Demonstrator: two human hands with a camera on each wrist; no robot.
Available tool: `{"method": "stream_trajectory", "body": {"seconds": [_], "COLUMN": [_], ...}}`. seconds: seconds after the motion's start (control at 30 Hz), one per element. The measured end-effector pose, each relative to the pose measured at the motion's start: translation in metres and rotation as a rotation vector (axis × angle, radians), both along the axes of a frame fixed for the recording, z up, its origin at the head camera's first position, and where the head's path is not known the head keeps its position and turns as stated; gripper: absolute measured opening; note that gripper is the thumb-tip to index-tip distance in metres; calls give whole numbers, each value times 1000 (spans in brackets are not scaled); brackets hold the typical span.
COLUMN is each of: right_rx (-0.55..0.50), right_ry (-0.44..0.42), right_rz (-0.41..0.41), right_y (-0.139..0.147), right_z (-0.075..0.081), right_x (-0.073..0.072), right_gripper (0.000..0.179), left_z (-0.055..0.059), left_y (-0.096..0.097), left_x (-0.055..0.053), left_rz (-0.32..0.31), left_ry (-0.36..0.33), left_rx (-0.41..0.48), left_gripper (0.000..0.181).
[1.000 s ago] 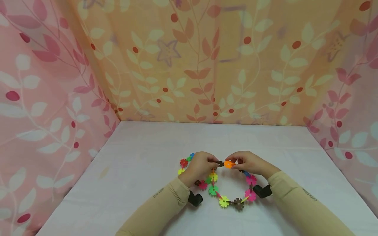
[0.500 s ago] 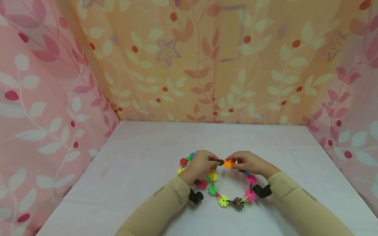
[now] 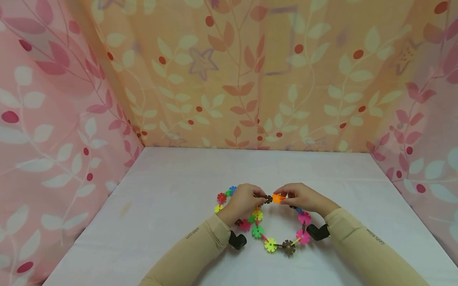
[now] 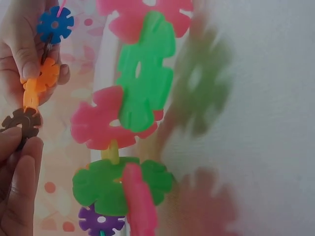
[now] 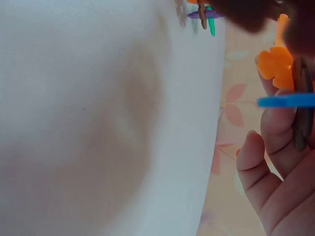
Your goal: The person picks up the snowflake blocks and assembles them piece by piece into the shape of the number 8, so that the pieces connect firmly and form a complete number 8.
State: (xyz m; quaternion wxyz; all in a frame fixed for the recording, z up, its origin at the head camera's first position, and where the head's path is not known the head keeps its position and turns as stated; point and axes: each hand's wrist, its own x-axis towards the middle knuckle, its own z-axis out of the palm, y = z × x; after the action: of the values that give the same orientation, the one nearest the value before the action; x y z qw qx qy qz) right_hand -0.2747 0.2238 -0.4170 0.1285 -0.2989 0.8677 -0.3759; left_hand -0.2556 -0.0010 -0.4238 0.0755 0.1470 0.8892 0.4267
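Note:
Between thumb and fingers, my left hand (image 3: 241, 200) pinches a brown snowflake-shaped building disc (image 3: 268, 199). Facing it, my right hand (image 3: 303, 196) pinches an orange snowflake disc (image 3: 277, 198). The left wrist view shows a second orange piece (image 4: 31, 96) bridging the held orange disc (image 4: 48, 73) and the brown one (image 4: 22, 123). Beyond the right fingers, a blue disc (image 4: 55, 24) continues the chain. Below the hands hangs a ring of slotted discs, including yellow (image 3: 270, 245), brown (image 3: 288, 247) and pink (image 3: 302, 237) ones. Left of it, another ring with a red disc (image 3: 222, 198) is partly hidden by my left hand.
A white-covered table (image 3: 171, 174) lies under the discs. Patterned orange cloth (image 3: 229, 79) stands behind it, with pink leafy cloth (image 3: 57, 119) at the sides. Black wrist cameras (image 3: 237, 240) jut from both sleeves close to the rings.
My left fingertips have shifted slightly right, closer over the brown disc. The right hand keeps its hold on the orange disc, and the rings stay almost where they were.

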Motion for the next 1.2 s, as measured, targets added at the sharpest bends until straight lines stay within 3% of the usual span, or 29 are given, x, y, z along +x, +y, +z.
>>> {"method": "stream_trajectory", "body": {"seconds": [0.23,0.6,0.77,0.87,1.03,1.1,1.2], "right_rx": [14,-19,-10,1,7,18,50], "right_ry": [-5,-4,76,109,114,125,129], "right_rz": [-42,-29,1,6,4,6,0], "right_y": [-2,-5,-6,-6,-9,-12,-14], "right_z": [0,-5,-4,-3,-2,-2,-2], "right_x": [0,1,1,2,3,3,4], "right_gripper": [29,29,27,26,24,24,25], "left_z": [-2,-7,-7,-8,-6,-4,-1], "left_y": [4,10,13,13,4,-1,-7], "left_x": [3,4,5,3,1,1,5], "left_rz": [-19,-14,-14,-32,-79,-82,-58], "left_ry": [103,240,295,277,171,138,117], "left_rx": [-28,-77,-50,-24,-10,-57,-212], "left_gripper": [7,10,11,10,8,8,17]}}
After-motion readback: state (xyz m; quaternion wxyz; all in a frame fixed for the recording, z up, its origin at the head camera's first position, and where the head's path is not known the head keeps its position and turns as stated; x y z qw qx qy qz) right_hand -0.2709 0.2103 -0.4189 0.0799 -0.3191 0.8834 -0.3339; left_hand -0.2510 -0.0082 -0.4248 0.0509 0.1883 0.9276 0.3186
